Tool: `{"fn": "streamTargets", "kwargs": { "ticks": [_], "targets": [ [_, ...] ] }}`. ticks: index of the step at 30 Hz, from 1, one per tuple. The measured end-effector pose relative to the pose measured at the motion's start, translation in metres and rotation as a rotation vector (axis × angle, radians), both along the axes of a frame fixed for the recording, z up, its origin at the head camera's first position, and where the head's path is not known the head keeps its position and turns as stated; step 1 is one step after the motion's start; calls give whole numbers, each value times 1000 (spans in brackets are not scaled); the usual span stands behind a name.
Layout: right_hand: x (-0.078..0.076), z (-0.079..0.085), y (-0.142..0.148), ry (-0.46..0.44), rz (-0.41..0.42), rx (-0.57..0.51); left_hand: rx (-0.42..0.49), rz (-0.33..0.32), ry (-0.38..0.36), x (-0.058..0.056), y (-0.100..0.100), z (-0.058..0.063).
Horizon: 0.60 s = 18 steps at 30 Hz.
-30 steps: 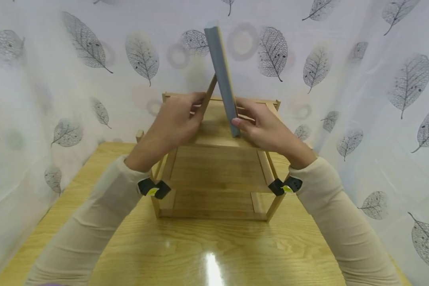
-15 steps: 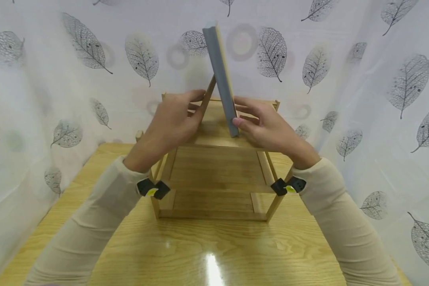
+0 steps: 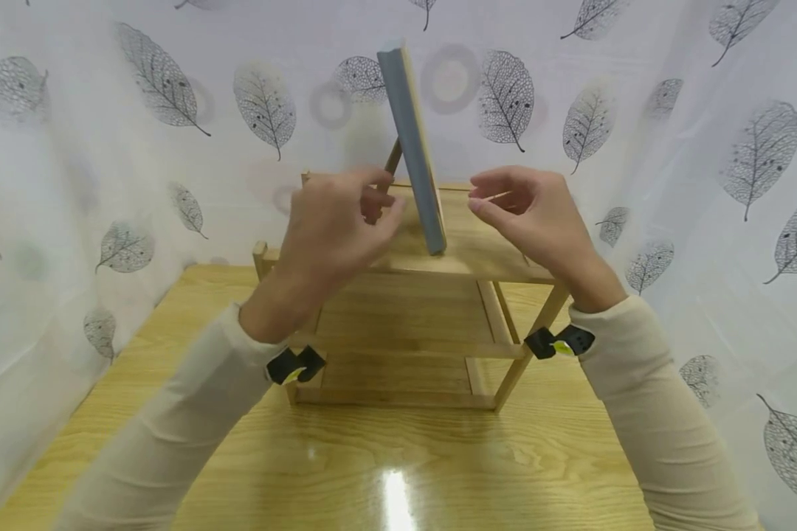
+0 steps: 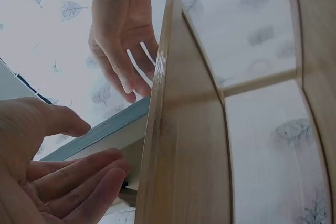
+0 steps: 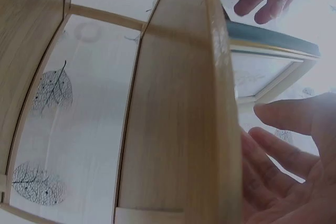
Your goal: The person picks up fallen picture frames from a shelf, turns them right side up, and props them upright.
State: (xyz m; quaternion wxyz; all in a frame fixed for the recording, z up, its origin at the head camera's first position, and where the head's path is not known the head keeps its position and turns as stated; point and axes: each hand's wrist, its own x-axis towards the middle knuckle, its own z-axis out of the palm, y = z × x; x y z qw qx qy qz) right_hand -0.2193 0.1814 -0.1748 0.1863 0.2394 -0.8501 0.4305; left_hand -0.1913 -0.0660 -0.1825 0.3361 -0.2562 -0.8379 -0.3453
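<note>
A blue-grey picture frame (image 3: 413, 147) stands leaning on the top board of a wooden shelf rack (image 3: 485, 247), seen edge-on in the head view. Its back leg (image 3: 394, 161) props it from the left. The right wrist view shows its pale front border (image 5: 283, 80). My left hand (image 3: 339, 225), fingers loosely bent, is beside the leg and holds nothing; it covers the leg's lower part. To the right of the frame, my right hand (image 3: 538, 214) hovers apart from it with thumb and fingers spread and nothing between them.
The rack has lower boards (image 3: 405, 317) below the top one and stands on a wood-grain table (image 3: 398, 450). A white curtain (image 3: 452, 133) with a leaf print hangs close behind and along both sides.
Both hands have let go of the picture frame and its leg. My right hand has moved away to the right, and the left has shifted slightly toward me. The frame stays standing.
</note>
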Motion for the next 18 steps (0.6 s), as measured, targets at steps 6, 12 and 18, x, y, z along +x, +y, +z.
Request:
{"fn": "streamTargets", "kwargs": {
  "ticks": [6,12,18],
  "targets": [
    [-4,-3,10,67,-105,-24,17,-18,-90,1,14,-3],
    [-6,-6,15,57,-133,-25,-19,10,-83,-3,23,-5],
    [-7,-7,15,63,-135,-18,-23,29,-107,-7,30,-6]
  ]
}}
